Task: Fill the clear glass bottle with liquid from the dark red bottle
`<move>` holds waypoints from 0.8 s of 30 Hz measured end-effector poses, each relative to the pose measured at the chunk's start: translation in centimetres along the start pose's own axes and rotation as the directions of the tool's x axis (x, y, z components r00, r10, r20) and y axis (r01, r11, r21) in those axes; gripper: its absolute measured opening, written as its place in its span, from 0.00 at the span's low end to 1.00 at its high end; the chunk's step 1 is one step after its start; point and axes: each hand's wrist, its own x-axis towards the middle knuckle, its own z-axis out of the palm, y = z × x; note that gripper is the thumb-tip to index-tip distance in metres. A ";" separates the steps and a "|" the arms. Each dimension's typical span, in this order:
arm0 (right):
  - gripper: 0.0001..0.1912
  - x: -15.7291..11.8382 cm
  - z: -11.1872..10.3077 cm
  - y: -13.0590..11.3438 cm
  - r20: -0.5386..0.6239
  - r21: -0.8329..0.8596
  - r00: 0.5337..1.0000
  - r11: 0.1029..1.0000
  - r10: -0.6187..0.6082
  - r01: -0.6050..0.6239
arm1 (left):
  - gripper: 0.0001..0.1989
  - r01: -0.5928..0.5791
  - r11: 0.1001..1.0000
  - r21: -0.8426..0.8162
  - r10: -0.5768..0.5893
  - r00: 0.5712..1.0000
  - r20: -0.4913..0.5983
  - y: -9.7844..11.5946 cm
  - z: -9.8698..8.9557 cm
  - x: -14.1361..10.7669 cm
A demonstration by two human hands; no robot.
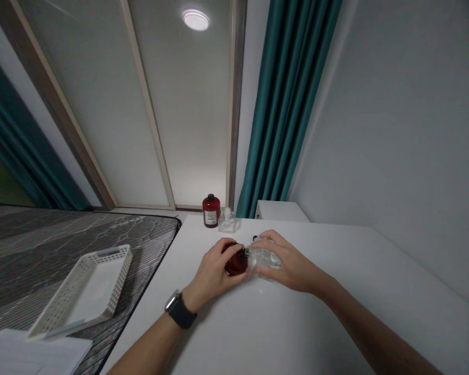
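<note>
On the white table, my left hand grips a small dark red bottle lying on its side. A dark watch sits on that wrist. My right hand holds a clear bottle tipped toward the red one, their openings close together between my hands. Whether anything passes between them I cannot tell.
A second red bottle with a label stands at the table's far edge beside a small clear glass bottle. A white perforated basket rests on a grey patterned surface at left, papers below it. Teal curtain and wall behind.
</note>
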 end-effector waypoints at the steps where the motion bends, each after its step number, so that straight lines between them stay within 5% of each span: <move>1: 0.21 0.0 0.0 0.0 0.000 -0.001 1.000 1.000 -0.002 0.002 | 0.27 0.001 1.000 -0.001 -0.001 1.000 0.001 0.0 0.0 0.0; 24: 0.20 0.1 -0.6 -0.6 0.025 -0.013 1.000 1.000 0.008 -0.008 | 0.26 0.020 0.998 -0.056 -0.022 0.999 -0.033 0.2 0.3 -0.2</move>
